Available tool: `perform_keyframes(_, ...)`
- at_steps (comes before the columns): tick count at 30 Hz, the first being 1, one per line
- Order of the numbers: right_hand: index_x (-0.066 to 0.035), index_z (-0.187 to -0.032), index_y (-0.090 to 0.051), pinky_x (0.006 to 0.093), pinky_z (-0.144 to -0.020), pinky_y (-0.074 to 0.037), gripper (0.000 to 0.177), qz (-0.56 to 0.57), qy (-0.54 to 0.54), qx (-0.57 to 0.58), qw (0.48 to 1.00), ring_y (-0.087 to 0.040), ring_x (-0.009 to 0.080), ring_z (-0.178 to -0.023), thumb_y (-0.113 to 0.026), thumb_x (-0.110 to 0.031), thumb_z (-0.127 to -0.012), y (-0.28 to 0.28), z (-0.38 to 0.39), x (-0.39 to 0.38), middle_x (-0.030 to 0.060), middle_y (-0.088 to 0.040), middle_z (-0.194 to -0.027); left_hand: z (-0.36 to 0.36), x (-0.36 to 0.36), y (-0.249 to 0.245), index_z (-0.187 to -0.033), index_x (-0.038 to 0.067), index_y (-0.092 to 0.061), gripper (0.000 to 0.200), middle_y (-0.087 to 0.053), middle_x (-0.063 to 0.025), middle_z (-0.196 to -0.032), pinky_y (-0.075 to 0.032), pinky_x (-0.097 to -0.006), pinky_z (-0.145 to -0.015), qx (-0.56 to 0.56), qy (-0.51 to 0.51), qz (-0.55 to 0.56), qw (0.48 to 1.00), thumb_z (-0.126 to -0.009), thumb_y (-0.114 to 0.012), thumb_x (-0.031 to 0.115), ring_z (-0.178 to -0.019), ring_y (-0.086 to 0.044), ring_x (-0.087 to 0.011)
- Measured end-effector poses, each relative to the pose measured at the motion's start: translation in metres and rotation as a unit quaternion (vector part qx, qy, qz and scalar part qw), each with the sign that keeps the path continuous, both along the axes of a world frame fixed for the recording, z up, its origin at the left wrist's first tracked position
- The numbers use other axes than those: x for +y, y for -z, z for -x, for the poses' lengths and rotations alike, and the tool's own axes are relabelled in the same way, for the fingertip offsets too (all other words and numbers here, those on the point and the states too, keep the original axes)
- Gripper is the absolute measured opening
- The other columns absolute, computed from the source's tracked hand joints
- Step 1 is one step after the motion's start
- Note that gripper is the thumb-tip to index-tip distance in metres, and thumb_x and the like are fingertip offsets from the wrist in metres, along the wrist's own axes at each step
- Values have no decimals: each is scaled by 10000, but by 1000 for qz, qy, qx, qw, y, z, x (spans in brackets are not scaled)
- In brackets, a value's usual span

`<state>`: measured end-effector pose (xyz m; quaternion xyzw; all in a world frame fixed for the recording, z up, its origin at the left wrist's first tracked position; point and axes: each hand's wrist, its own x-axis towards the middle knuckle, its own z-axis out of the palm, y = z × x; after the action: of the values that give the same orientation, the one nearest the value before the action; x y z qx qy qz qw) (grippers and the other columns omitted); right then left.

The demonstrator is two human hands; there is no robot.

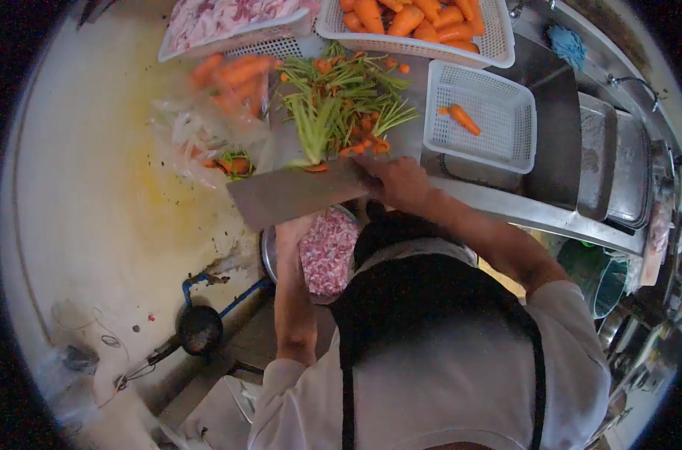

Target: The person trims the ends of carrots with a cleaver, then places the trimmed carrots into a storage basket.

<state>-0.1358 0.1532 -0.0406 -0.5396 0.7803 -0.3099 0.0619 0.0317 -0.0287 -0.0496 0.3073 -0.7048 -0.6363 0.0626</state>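
My right hand (pixel 402 182) is wrapped round the handle of a broad cleaver (pixel 299 193). The blade points left, held flat across the front of the worktop. My left hand (pixel 294 226) is at the near edge of the blade, which hides its fingers. Just beyond the blade lies a heap of green carrot tops (pixel 341 105) with orange trimmings among them. A cut carrot piece (pixel 315 168) shows at the blade's far edge. Below my left hand is a metal bowl of chopped pinkish meat (pixel 329 251).
To the left, a clear plastic bag (pixel 206 135) holds carrots. A white basket (pixel 479 161) with one carrot (pixel 461 118) stands right of the heap. Behind are a basket of carrots (pixel 416 46) and a tray of pale meat (pixel 228 19). A sink edge (pixel 539 206) runs along the right.
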Motion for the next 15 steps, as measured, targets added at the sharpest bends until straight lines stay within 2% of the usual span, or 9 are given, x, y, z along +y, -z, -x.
perform_keyframes(5, -119, -1211, -583, 492, -622, -512, 406, -12, -21, -38, 999, -639, 393, -663, -634, -261, -835, 5, 1, 8, 196, -648, -727, -28, 16, -16, -1178, 14, -566, 411, -641, -134, -1058, -492, -354, -869, -81, 66, 317, 943, -816, -697, 156, -982, -614, -203)
perform_keyframes(6, -116, -1203, -588, 483, -630, -516, 402, -19, -23, -45, 999, -643, 390, -677, -636, -260, -831, -1, 5, 7, 202, -649, -737, -28, 18, -36, -1178, 14, -566, 411, -641, -134, -1058, -492, -354, -869, -76, 65, 320, 942, -816, -697, 156, -982, -614, -203)
perform_keyframes(7, -116, -1203, -588, 483, -630, -516, 402, -16, -19, -40, 999, -643, 390, -677, -636, -260, -831, 2, 17, 10, 202, -649, -737, -25, 21, -66, -1114, 0, -585, 394, -643, -132, -1006, -488, -337, -840, -53, 35, 310, 949, -763, -726, 110, -945, -614, -193)
perform_keyframes(8, -107, -1187, -600, 478, -640, -516, 380, -101, -2, -44, 994, -643, 393, -691, -633, -230, -829, 12, 31, 20, 205, -650, -754, -23, 23, -81, -1050, -13, -604, 380, -644, -130, -955, -485, -319, -812, -33, 8, 298, 954, -709, -754, 63, -908, -614, -184)
perform_keyframes(9, -98, -1171, -612, 472, -651, -516, 359, -187, 14, -52, 981, -643, 396, -705, -630, -200, -828, 22, 37, 34, 209, -652, -771, -24, 17, -80, -1050, -13, -604, 380, -644, -130, -955, -485, -319, -812, -33, 14, 295, 955, -709, -754, 63, -908, -614, -184)
perform_keyframes(12, -69, -1114, -641, 461, -679, -511, 302, -205, 79, -119, 968, -640, 402, -753, -616, -127, -818, 39, 51, 57, 210, -653, -807, -20, -1, -70, -1077, 6, -578, 405, -628, -88, -941, -478, -293, -767, 29, 26, 250, 967, -704, -733, 38, -814, -616, -192)
perform_keyframes(13, -69, -1114, -641, 461, -679, -511, 302, -201, 86, -113, 969, -640, 402, -753, -616, -127, -818, 38, 51, 60, 210, -653, -807, -13, -5, -60, -1106, 15, -567, 421, -623, -77, -938, -485, -290, -727, 24, 11, 141, 990, -718, -727, 52, -776, -610, -183)
perform_keyframes(14, -52, -1085, -649, 462, -691, -506, 283, -118, 92, -118, 982, -637, 403, -764, -619, -115, -811, 34, 47, 67, 208, -653, -817, -1, -7, -48, -1135, 24, -557, 436, -619, -65, -934, -492, -288, -687, 22, 2, 30, 999, -733, -722, 66, -737, -605, -173)
perform_keyframes(15, -36, -1057, -657, 464, -702, -501, 263, -35, 97, -122, 987, -634, 405, -775, -622, -103, -805, 32, 41, 74, 205, -654, -826, 9, -6, -35, -1135, 24, -557, 436, -619, -65, -934, -492, -288, -687, 33, 13, 33, 999, -733, -722, 66, -737, -605, -173)
